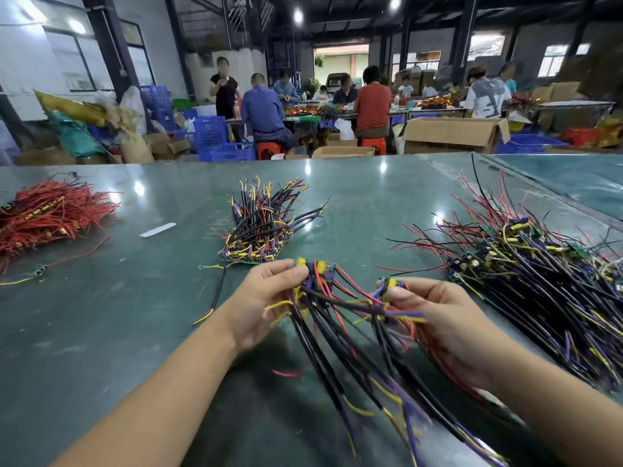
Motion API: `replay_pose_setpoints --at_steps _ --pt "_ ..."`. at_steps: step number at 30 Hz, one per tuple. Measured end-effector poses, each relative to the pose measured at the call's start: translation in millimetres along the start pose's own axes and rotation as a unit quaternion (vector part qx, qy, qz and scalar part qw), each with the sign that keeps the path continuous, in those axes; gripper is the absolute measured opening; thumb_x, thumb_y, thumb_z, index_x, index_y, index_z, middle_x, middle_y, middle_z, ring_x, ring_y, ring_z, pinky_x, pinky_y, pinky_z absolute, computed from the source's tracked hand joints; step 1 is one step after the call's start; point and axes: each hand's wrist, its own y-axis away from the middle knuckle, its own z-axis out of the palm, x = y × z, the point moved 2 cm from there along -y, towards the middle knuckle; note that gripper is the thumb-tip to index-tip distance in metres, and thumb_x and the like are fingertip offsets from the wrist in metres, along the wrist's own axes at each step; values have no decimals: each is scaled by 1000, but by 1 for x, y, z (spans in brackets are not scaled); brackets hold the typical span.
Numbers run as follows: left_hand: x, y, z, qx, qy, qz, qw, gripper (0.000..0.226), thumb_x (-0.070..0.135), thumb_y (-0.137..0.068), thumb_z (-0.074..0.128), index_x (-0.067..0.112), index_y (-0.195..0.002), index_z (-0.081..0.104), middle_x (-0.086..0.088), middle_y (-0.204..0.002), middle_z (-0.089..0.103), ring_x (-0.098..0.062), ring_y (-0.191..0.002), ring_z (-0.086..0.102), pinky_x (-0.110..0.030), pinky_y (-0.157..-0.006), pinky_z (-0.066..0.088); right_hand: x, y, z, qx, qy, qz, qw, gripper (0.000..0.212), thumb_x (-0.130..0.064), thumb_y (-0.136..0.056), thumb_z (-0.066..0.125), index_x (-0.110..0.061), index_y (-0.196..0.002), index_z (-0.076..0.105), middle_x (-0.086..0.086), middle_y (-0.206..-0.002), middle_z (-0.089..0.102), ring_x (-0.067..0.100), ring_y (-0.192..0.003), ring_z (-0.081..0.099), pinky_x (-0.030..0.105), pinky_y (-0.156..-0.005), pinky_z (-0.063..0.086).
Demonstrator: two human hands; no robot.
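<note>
Far left of the upright wire stack (259, 227), on the green table (101, 332): heap of red wires (47, 214), lying flat, well apart from the stack. Between that heap and the stack, nearer the stack: small white strip (157, 229), flat on the table. Just below and left of the stack: loose black lead (215, 294) with a yellow tip, running toward the near edge. Directly in front of the stack, near it: left hand (266, 298), off the table, thumb and fingers pinching a bundle of small boards (318, 273) at its top end, with yellow and red parts showing above the thumb. Black, purple, yellow and red leads hang from that grip toward the near edge, blurred lower down. Right of the stack and in front of it, just beside the bundle: right hand (445, 318), thumb and curled fingers gripping a single small board (387, 288) with leads of its own, some crossing leftward over the bundle's leads. Cannot tell whether the two sets are tangled or merely overlap. Farther right of the stack, well apart from it: broad pile of boards (539, 281) with black, red, yellow and purple leads, spread flat, close beside the right forearm. Beyond the stack, past the table's far edge: blue crates (210, 133), seated people (372, 106) at another bench, cardboard boxes (451, 133).
</note>
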Motion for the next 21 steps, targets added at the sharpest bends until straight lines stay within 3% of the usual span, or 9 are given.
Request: replay_pose_setpoints --at_steps 5,9,11,12,14,16,17,18,21 --pt "18 -7 -28 162 131 58 976 23 21 -80 55 7 -90 70 0 -75 73 -11 -65 68 -23 -64 55 -14 -6 -18 143 -33 -54 988 14 -13 -80 61 -2 -84 70 7 -76 70 8 -63 64 17 -64 55" --pt "23 -7 -63 401 231 115 879 17 14 -92 55 15 -77 61 8 -63 69 -4 -56 62 -19 -53 51 -28 -6 -34 228 -62 -81 968 13 -7 -91 56 -4 -85 67 1 -68 68 5 -57 63 15 -53 52" --pt "18 -8 -74 490 161 106 850 23 14 -91 60 14 -70 51 2 -61 64 -10 -57 59 -25 -58 50 -31 -5 -35 231 -84 -68 967 12 -7 -92 56 -5 -87 67 1 -66 69 3 -52 63 14 -47 50" --pt "13 -8 -80 521 84 75 846 22 20 -89 63 12 -73 51 -4 -71 62 -17 -67 59 -30 -69 50 -30 -5 -34 221 -88 -59 969 12 -8 -91 56 -5 -87 67 2 -66 69 4 -51 63 14 -46 49" --pt "12 -5 -82 571 -150 -11 807 35 31 -84 64 6 -106 53 -16 -114 56 -27 -108 50 -40 -94 42 -28 -4 -27 191 -73 -38 978 14 -8 -89 58 -8 -82 70 6 -70 68 7 -54 63 16 -49 52" --pt "20 -1 -77 578 -330 42 745 52 23 -84 61 6 -130 44 -17 -139 39 -29 -130 32 -41 -107 29 -24 -2 -18 160 -31 -22 986 16 -6 -87 59 -7 -77 71 8 -72 67 10 -55 62 18 -53 53" --pt "25 -2 -68 550 -363 102 745 43 16 -85 59 8 -126 50 -15 -136 43 -25 -126 37 -38 -106 31 -22 -2 -12 145 -6 -15 989 14 -5 -87 59 -6 -79 70 8 -71 66 9 -55 61 18 -53 53" --pt "30 -2 -53 499 -343 145 783 29 10 -87 56 12 -116 58 -11 -127 53 -17 -114 48 -35 -101 39 -18 -1 -7 133 21 -7 991 9 -3 -87 59 -5 -84 68 8 -72 66 9 -55 61 18 -52 52" --pt "21 2 0 245 -182 110 946 26 0 -93 50 19 -88 68 3 -85 71 -2 -77 62 -19 -71 51 -6 2 5 94 128 16 987 13 -4 -84 66 -6 -91 56 5 -73 62 14 -59 59 20 -52 51"
